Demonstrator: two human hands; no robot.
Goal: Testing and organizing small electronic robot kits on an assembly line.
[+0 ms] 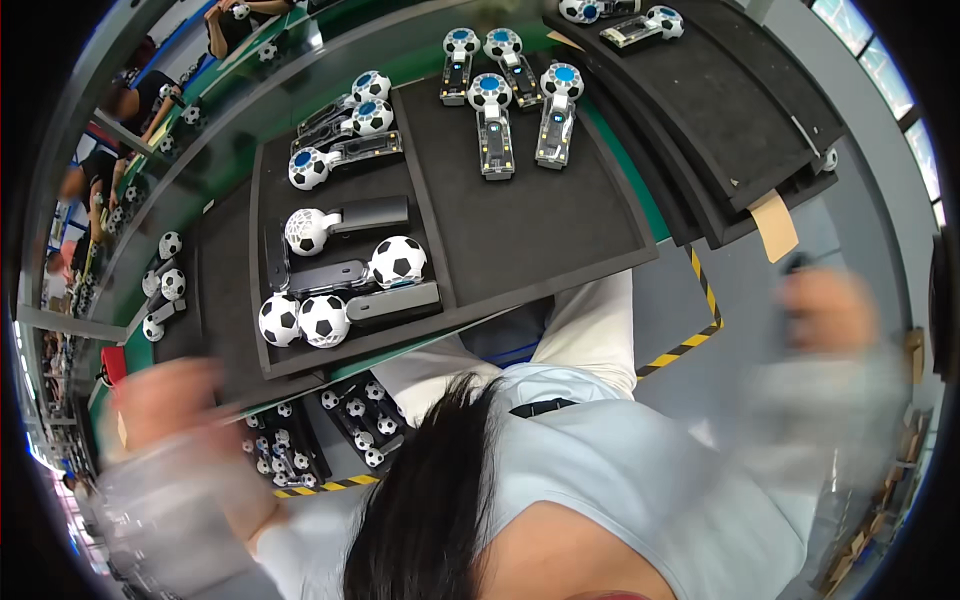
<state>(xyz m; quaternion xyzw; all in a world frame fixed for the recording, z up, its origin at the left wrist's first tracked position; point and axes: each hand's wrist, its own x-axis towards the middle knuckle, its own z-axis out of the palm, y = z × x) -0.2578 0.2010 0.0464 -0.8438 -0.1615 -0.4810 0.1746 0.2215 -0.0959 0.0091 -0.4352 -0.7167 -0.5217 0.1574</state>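
Note:
My left hand is raised at the left, beside the near left edge of the trays, smeared by motion. My right hand is out at the right, past the stacked trays, also blurred; a small dark patch shows at its top, and I cannot make out what it is. Neither hand visibly touches a device. In front lies a black tray with a divider. Its left half holds several football-patterned ball devices with flat dark bodies. In its right half, several devices show blue discs and see-through bodies with circuitry.
Stacked black trays stand at the right, with devices on top and a tan card at the corner. More ball devices lie at the left. Trays of balls sit below the green bench. Other people work at the far left.

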